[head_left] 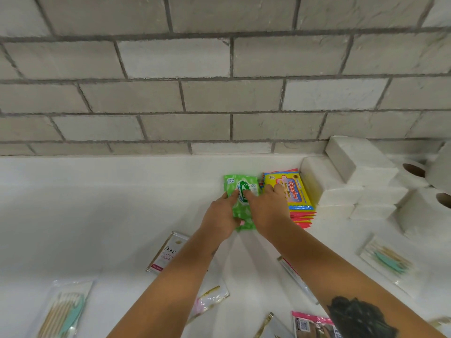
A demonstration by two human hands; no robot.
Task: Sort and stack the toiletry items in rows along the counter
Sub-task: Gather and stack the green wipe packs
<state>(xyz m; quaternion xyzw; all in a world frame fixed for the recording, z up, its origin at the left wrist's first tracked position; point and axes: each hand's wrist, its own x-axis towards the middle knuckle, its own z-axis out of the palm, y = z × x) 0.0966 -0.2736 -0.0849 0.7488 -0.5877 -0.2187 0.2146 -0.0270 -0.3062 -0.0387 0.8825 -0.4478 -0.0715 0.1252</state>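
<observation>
Both hands, left hand [223,215] and right hand [267,208], rest on a green wipes pack [240,191] beside yellow packs [291,191] on the white counter [97,203].

Glossy plastic green wipes pack [240,191], matt white counter [97,203], rough brick wall [219,93].

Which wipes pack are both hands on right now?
The green wipes pack, left of the yellow Giggles stack; the left hand and right hand rest on it.
</observation>
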